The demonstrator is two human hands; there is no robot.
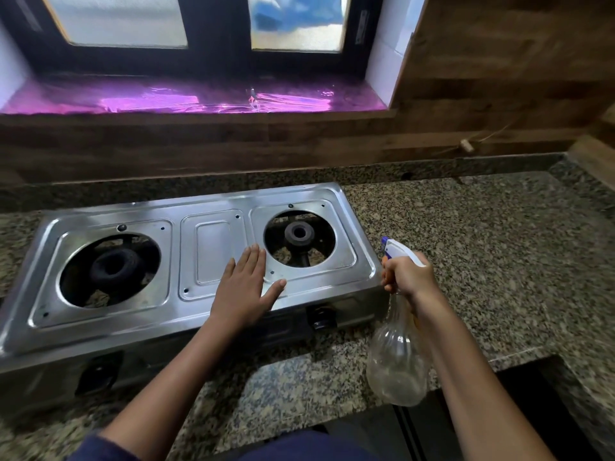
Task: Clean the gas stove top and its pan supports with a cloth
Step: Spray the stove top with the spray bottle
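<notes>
A two-burner stainless steel gas stove lies on the granite counter, with no pan supports on it. Its left burner and right burner sit bare in their round openings. My left hand lies flat on the stove top between the centre panel and the right opening, fingers straight. My right hand grips the neck of a clear plastic spray bottle with a white and purple trigger head, held just off the stove's right end, nozzle pointing left. No cloth is in view.
The speckled granite counter stretches to the right of the stove and meets a wood-panelled wall behind. A window sill with shiny purple lining runs above it. Two black knobs face me on the stove front.
</notes>
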